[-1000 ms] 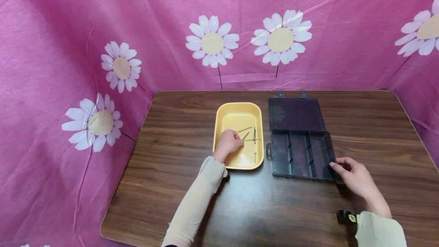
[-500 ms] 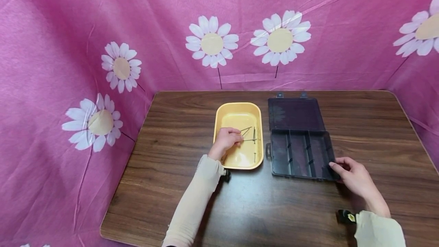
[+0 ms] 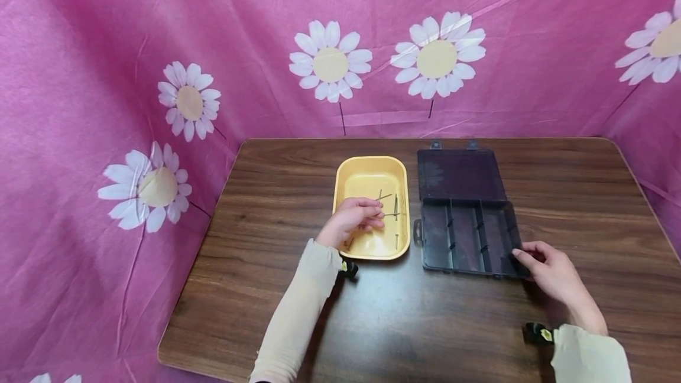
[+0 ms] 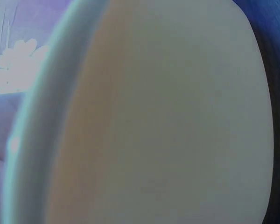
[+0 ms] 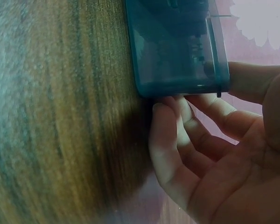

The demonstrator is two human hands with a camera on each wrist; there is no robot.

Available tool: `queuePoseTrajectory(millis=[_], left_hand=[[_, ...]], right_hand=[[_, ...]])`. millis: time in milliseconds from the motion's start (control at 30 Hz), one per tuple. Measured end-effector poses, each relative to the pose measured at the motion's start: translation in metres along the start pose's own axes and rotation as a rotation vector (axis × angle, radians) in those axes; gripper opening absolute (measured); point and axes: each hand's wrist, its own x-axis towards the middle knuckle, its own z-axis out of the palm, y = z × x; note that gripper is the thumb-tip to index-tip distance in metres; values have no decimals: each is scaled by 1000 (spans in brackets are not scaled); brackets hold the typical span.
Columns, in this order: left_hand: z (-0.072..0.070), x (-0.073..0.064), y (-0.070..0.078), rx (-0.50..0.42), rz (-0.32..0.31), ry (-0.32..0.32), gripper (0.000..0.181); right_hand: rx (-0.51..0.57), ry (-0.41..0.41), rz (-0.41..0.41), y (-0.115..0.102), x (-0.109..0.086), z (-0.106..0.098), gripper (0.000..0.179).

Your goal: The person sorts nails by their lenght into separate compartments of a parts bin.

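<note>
Pinching a slender nail [image 3: 379, 195]: left hand [image 3: 356, 217], over yellow tray [image 3: 378, 245] | Gripping near-right corner of dark compartment organizer [image 3: 465, 241]: right hand [image 3: 553, 273] | Tray left of organizer, toward far edge of desk [image 3: 250, 265]

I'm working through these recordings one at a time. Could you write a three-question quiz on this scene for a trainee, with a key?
1. Fill the gap: several thin metal pieces lie in the ____ tray.
2. Multiple choice: how does the lid of the dark box stand?
A) Shut over the compartments
B) Folded back, open
C) Taken off and set apart
3. True or false: the right grip holds the dark box at a corner.

Key:
1. yellow
2. B
3. True; it is the right-hand corner nearer the person.
</note>
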Motion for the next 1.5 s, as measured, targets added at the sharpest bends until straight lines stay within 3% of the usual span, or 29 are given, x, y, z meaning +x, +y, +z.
queuePoseTrajectory(millis=[267,600,900,1167,1500], left_hand=[[3,-8,5,1,52,-35,33],[12,-16,11,-19,136,19,30],[18,-20,14,-37,195,-43,37],[28,-25,18,-66,216,-109,34],[44,-27,22,-97,197,-122,30]], right_hand=[[25,-8,7,0,0,0,46],[51,-14,4,2,0,0,46],[70,-11,-7,3,2,0,46],[84,-11,-10,4,4,1,45],[79,-11,-3,5,2,0,45]])
